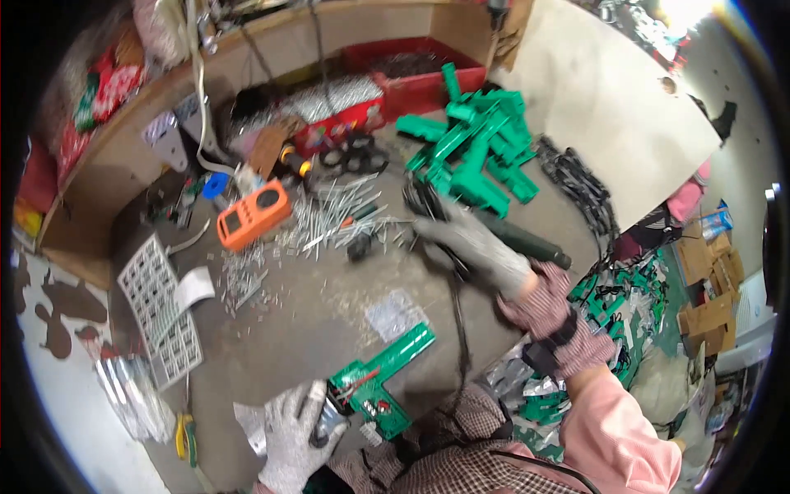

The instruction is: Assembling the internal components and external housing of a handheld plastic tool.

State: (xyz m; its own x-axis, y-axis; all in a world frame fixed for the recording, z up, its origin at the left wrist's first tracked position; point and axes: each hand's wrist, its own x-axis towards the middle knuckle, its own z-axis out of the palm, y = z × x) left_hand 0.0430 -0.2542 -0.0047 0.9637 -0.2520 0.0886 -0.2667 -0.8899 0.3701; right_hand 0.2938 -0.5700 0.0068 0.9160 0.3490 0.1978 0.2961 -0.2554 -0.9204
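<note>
Green tool casing [374,380] lay on the grey table [280,342] near its front edge, shaped like a pistol, its open side up with red wires [360,381] showing inside. The person's left hand [300,432], in a pale grey glove, was closed around the casing's left end. Farther up and to the right, the gloved right hand [477,243] was blurred beside a black cord [459,317] that ran down toward the person's lap; whether its fingers were clamped on the cord or apart, I cannot tell. Just beyond that hand stood a heap of green plastic parts [481,152], with a bundle of black cables [580,189] to its right. Long metal pins [341,216] lay scattered mid-table, beside an orange box [253,216]. To the left sat a white grid tray [156,300], and along the back, 2 red bins [453,81] [341,122].
</note>
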